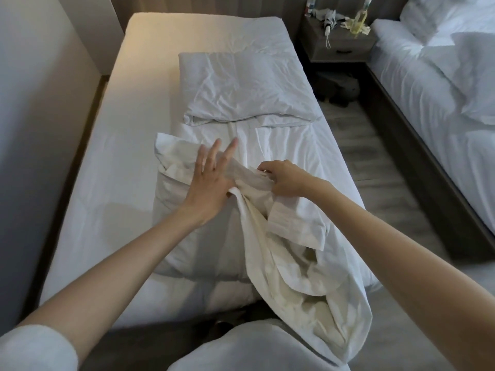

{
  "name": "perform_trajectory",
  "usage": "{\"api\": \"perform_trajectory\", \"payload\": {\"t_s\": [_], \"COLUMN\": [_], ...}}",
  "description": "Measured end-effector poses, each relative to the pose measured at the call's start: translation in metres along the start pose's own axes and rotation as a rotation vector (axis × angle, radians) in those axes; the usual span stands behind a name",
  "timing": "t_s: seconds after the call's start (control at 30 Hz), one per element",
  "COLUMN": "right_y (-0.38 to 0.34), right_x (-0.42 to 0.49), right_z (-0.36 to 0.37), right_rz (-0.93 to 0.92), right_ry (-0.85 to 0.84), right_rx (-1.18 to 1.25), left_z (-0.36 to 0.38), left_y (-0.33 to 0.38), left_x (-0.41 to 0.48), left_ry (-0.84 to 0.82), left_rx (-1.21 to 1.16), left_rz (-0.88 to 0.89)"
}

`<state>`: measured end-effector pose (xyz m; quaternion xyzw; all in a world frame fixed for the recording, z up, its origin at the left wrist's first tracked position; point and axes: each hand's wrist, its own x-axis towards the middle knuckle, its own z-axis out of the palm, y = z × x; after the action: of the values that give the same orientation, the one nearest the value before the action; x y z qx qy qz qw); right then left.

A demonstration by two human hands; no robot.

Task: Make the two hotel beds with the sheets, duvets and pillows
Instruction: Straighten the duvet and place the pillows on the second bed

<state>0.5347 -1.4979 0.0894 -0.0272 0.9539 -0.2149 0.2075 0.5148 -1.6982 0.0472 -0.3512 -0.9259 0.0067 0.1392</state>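
I stand at the foot of the left bed (107,156), whose mattress wears a white fitted sheet. A crumpled white pillow (241,87) lies across its middle. Closer to me lies a second pillow (192,236), half inside a cream-white pillowcase (294,285) that trails off the bed's end. My left hand (211,180) lies flat with spread fingers on the pillowcase's upper end. My right hand (284,178) pinches a bunched fold of the pillowcase's edge just right of the left hand.
A nightstand (340,38) with bottles, a folded umbrella and small clutter stands between the beds. The right bed (428,84) carries white bedding and pillows. A dark bag (337,89) lies on the wood floor in the aisle. A wall runs along the left.
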Motion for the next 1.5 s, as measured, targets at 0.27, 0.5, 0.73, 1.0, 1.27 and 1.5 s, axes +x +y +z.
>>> {"api": "perform_trajectory", "payload": {"t_s": [0.27, 0.5, 0.73, 1.0, 1.27, 1.5], "right_y": [-0.003, -0.04, 0.024, 0.062, 0.022, 0.067], "right_x": [-0.028, -0.067, -0.078, -0.122, -0.126, -0.086], "right_z": [0.011, 0.085, 0.121, 0.087, 0.085, 0.066], "right_rz": [-0.027, 0.014, 0.174, 0.778, 0.443, 0.502], "right_ry": [0.134, 0.242, 0.079, -0.027, 0.284, 0.67], "right_rx": [0.05, -0.405, -0.622, -0.709, -0.21, 0.046], "left_z": [0.008, 0.02, 0.016, 0.014, 0.008, 0.02], "left_y": [-0.012, -0.01, -0.018, -0.016, -0.015, -0.017], "left_x": [0.025, 0.021, 0.006, -0.005, -0.007, -0.008], "left_ry": [-0.301, -0.27, -0.259, -0.252, -0.258, -0.196], "left_rx": [-0.06, -0.237, -0.215, -0.184, -0.193, -0.217], "left_rz": [0.143, -0.08, -0.133, -0.136, -0.139, -0.079]}}
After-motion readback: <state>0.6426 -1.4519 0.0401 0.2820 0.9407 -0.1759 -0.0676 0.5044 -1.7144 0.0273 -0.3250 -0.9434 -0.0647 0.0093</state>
